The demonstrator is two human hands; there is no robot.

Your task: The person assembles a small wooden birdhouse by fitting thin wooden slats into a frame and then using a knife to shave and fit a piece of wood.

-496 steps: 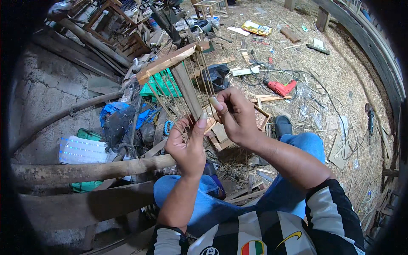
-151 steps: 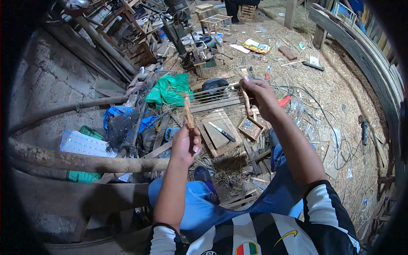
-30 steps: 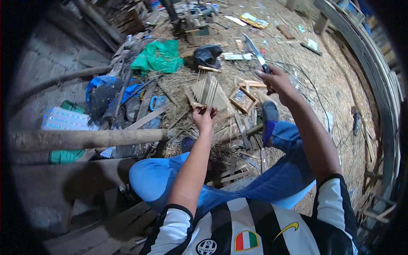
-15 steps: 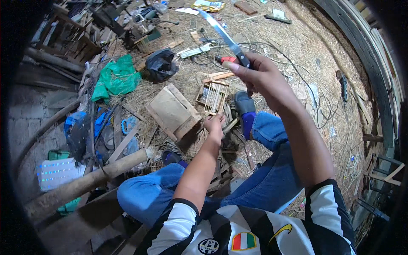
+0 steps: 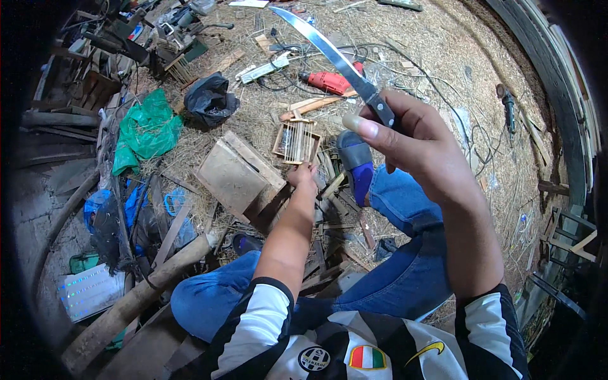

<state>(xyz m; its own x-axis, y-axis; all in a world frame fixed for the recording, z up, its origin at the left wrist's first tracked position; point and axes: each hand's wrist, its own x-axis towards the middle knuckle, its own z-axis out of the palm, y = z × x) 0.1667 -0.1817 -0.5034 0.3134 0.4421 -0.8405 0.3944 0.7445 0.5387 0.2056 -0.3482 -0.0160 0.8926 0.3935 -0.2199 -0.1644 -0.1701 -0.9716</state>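
My right hand (image 5: 415, 136) is raised and closed around the dark riveted handle of a knife (image 5: 326, 47). The knife's long curved blade points up and to the left. Lower down, my left hand (image 5: 301, 173) reaches out and grips the near edge of a small wooden frame with thin slats (image 5: 301, 140). That slatted frame lies over a shallow wooden box (image 5: 277, 140). Just to the left of it sits a larger wooden box or block (image 5: 235, 174) with a flat pale top. The knife is apart from the frame.
A red power tool (image 5: 330, 82) and a white power strip (image 5: 265, 68) with cables lie beyond the frame. Black (image 5: 209, 100) and green (image 5: 149, 130) plastic bags are at left. A thick pole (image 5: 145, 285) slants near my left knee. Straw and wood scraps cover the floor.
My right hand with the knife has come nearer and slightly right. The view has shifted, so the floor things sit further left. My left hand stays at the slatted frame.
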